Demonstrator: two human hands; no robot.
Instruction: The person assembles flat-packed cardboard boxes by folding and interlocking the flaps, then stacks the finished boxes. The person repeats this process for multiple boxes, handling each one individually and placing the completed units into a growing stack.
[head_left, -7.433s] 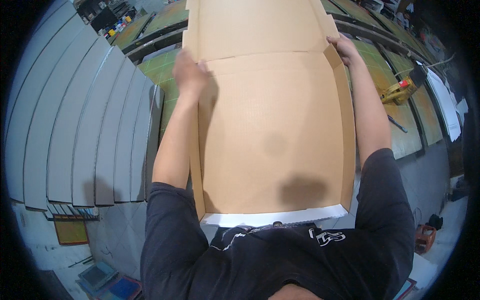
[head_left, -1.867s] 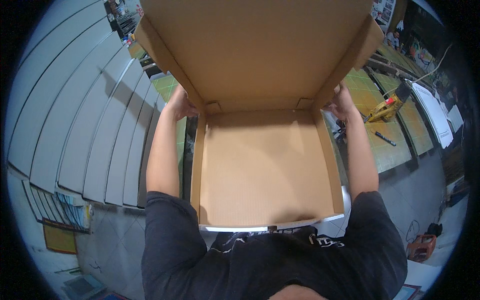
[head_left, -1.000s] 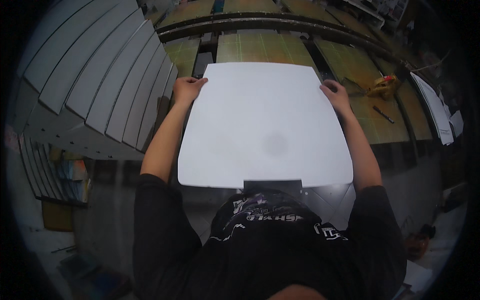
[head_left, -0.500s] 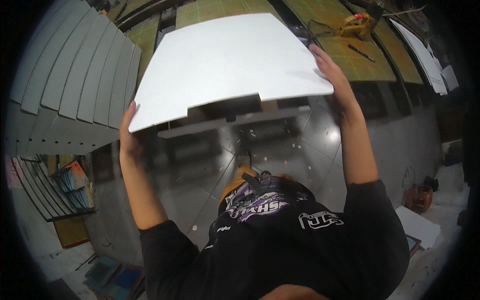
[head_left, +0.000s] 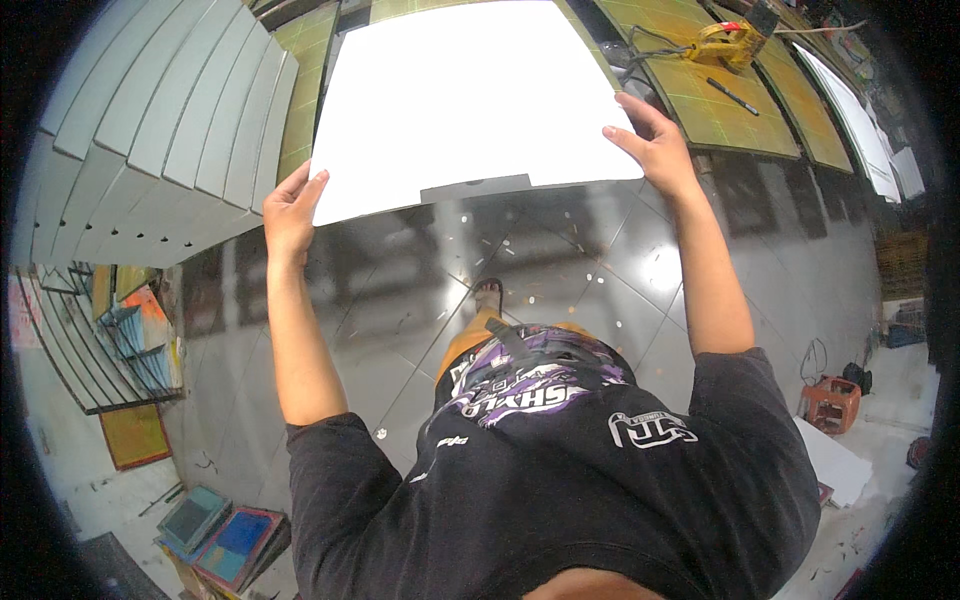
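A large white board [head_left: 470, 100] with a shallow notch in its near edge lies level over the yellow-green worktable [head_left: 690, 110]. It looks like a flat panel, too bright to show surface detail. My left hand [head_left: 293, 208] grips its near left corner, thumb on top and fingers at the side edge. My right hand [head_left: 652, 145] holds the right edge near the other corner, thumb over the face and fingers spread along the side. Whether the board rests on the table or is held just above it, I cannot tell.
Stacked grey-white boxes or panels [head_left: 190, 120] stand at the left. On the table's right lie a yellow power tool [head_left: 725, 45] with a cable and a black marker [head_left: 732, 96]. Framed screens [head_left: 240, 545] lie at lower left, an orange crate [head_left: 832, 403] at right. Scraps dot the tiled floor [head_left: 560, 290].
The board has moved away from me toward the table, and its near edge has come down level. Both hands went with it, and my left thumb now shows on its top.
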